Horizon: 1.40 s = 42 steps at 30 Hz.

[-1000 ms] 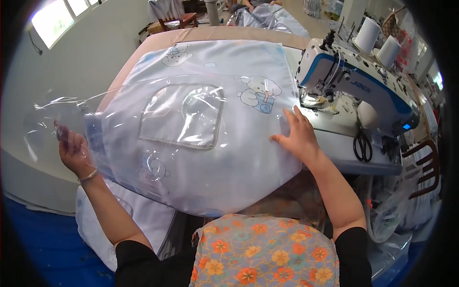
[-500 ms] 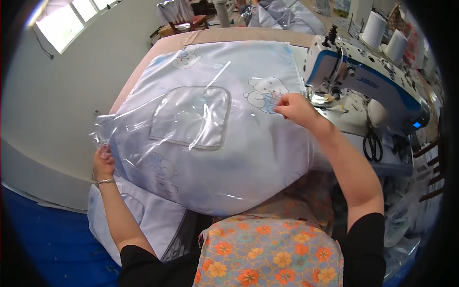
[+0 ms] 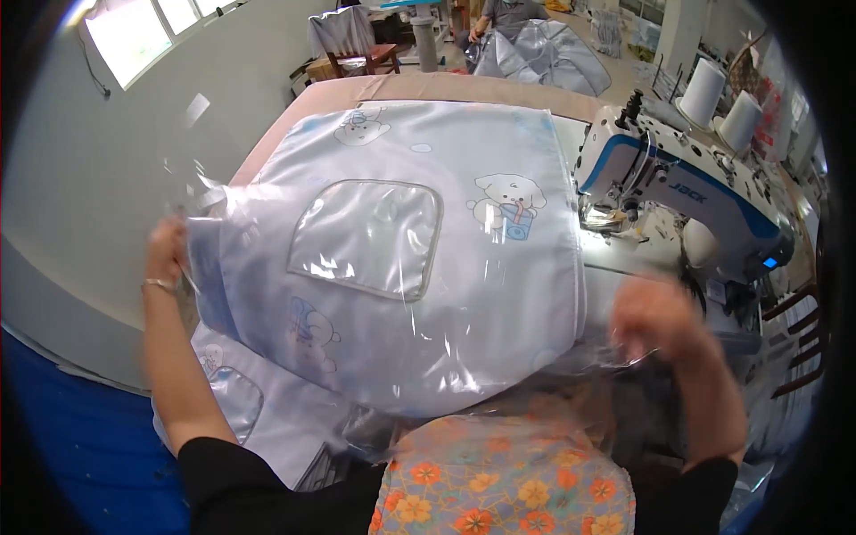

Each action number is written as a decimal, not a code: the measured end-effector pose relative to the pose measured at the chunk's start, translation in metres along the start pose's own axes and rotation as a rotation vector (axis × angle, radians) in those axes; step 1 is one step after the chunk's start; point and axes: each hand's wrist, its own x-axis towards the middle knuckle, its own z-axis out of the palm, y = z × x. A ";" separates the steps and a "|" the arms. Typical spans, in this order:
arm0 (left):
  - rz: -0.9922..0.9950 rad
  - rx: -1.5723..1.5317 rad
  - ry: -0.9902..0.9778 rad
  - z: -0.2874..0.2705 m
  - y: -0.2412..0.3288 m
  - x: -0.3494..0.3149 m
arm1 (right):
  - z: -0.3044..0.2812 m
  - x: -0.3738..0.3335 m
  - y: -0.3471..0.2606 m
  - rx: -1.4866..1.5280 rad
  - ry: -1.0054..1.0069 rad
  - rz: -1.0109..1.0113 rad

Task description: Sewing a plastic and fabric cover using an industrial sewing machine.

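Note:
A pale blue-white fabric piece [image 3: 481, 312] printed with cartoon dogs lies spread over the table, with a rounded clear window panel [image 3: 370, 236] edged in grey piping. Thin clear plastic film [image 3: 236, 201] stretches across it, glinting in streaks. Out past the fabric's left edge, my left hand [image 3: 167, 250] is closed on the film's edge. My right hand [image 3: 655, 312] is low at the right, beside the fabric and in front of the sewing machine; it is smeared by motion, but its fingers look closed on film trailing below them.
A white and blue sewing machine [image 3: 687, 178] stands at the right with thread cones [image 3: 702, 92] behind it. Another printed fabric piece [image 3: 276, 419] hangs below the table's left front. A person [image 3: 508, 16] sits at the back beside silvery material [image 3: 548, 58]. A wall is on the left.
My right hand has moved down and right, from over the printed dog to beside the fabric. My left hand has gone up and outward, and the film has spread toward the front.

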 end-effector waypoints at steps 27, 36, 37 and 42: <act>0.612 -0.832 -0.304 0.128 0.183 -0.087 | 0.051 0.080 0.015 0.175 0.402 -0.107; 0.760 -0.902 -0.977 0.059 0.281 -0.053 | -0.054 -0.028 -0.160 -0.598 0.913 -0.564; 0.563 -0.861 -0.278 0.115 0.281 -0.075 | -0.055 -0.041 -0.161 -0.633 0.948 -0.511; 0.395 -0.581 -0.088 0.062 0.202 -0.060 | -0.012 -0.067 -0.189 -0.409 0.044 -0.208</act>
